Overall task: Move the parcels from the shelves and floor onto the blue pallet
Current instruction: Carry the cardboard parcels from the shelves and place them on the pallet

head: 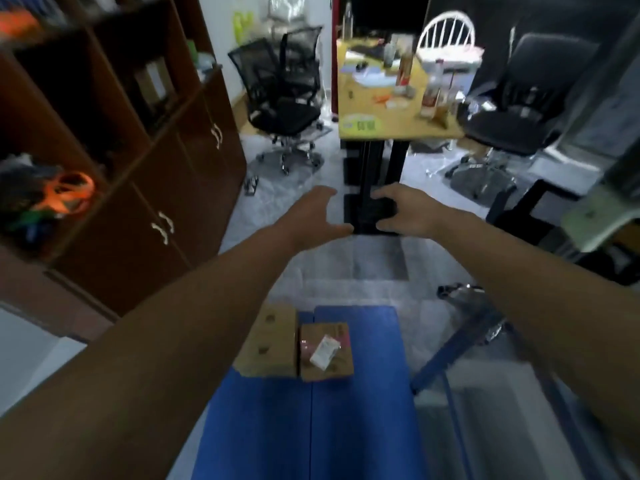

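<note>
Well short of left hand (317,213), parcels (272,344) on pallet (363,427)

Blue pallet (346,427) sits flat on the floor (363,292), which is covered in clear plastic sheeting. Two cardboard parcels sit on the pallet's far-left corner, side by side and touching: left parcel (272,341) has a plain top, right parcel (327,353) has a skewed white label on top. Brown shelf unit (166,150) on the left holds an orange item (71,192) in an open bay, too blurred to identify. Yellow table (391,123) further back carries bottles and papers. A black office chair stands on the floor either side of it: mesh chair (287,91), padded chair (519,95).
</note>
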Demonstrator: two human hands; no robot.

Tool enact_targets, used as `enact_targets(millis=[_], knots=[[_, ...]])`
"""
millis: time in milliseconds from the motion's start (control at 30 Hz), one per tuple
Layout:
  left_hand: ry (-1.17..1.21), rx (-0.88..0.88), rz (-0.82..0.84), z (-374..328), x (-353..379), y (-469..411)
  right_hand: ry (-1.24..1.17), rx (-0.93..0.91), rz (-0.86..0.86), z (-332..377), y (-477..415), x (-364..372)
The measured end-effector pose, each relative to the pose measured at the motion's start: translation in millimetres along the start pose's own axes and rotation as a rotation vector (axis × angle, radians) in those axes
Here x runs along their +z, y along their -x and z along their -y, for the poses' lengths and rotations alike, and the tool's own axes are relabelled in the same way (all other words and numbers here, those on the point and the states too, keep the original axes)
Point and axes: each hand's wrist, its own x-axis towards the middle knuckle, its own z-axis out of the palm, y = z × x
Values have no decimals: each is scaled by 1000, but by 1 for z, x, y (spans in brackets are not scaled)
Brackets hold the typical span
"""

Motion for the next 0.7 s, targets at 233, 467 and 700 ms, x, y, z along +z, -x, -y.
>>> enact_targets(millis=[233,467,700], knots=[[-206,265,6,-103,-125,42,106,34,-144,97,94,-134],[-41,481,-2,-132,-116,109,-19,231,-473,133,236,-108],[-167,813,271,-195,-35,220,42,649,-514,149,427,-15]])
